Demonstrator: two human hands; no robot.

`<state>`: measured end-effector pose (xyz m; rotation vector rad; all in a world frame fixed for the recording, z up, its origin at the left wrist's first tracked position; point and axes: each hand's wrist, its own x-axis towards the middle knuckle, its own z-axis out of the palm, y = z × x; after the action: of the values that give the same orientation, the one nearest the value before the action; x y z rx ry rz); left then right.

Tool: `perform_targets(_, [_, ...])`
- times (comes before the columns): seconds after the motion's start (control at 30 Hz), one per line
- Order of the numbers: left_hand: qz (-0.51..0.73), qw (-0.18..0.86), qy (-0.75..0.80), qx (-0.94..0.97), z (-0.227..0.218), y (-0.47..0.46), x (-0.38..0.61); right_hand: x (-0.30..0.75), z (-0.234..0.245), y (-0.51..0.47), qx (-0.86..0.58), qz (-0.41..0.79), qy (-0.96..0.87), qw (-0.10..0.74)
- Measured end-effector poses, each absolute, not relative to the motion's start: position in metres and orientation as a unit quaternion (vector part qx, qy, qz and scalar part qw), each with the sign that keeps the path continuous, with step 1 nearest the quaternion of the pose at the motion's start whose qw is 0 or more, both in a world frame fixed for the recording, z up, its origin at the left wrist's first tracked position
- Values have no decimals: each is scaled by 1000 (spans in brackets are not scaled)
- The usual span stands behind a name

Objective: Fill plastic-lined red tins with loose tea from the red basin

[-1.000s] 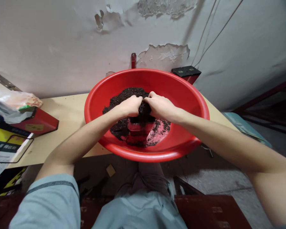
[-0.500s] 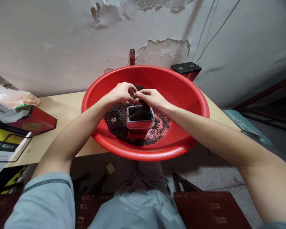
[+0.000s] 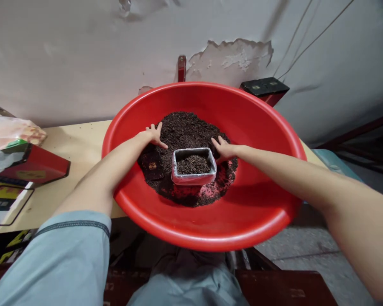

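Note:
A large red plastic basin (image 3: 268, 127) sits on the table edge with a heap of dark loose tea leaves (image 3: 188, 127) in it. A small square foil-lined container (image 3: 193, 166) stands in the heap, filled with leaves. My left hand (image 3: 153, 136) rests open on the heap's left side, fingers spread. My right hand (image 3: 222, 148) lies open on the leaves just right of the container. A dark small packet (image 3: 152, 164) lies left of the container.
A red box (image 3: 35, 168) and a plastic bag (image 3: 14, 134) lie on the wooden table at left, with printed cartons (image 3: 3, 199) in front. A black-topped red box (image 3: 264, 87) stands behind the basin against the peeling wall.
My hands have parted from above the container and dropped onto the leaf heap at either side. The container now shows more leaves inside. The camera has moved closer to the basin.

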<state>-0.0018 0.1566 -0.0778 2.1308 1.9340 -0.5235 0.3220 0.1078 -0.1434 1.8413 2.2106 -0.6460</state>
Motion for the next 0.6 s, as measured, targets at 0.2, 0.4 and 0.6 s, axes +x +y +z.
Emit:
perform_targets(0.2, [-161, 110, 627, 754, -101, 164, 7, 287, -171, 136, 495, -283, 822, -14])
perform_targets(0.4, [-102, 87, 629, 765, -113, 164, 8, 201, -196, 164, 564, -239, 772, -170])
perform_targets(0.6, [-71, 121, 628, 765, -121, 158, 19, 197, -216, 165, 536, -219, 774, -256])
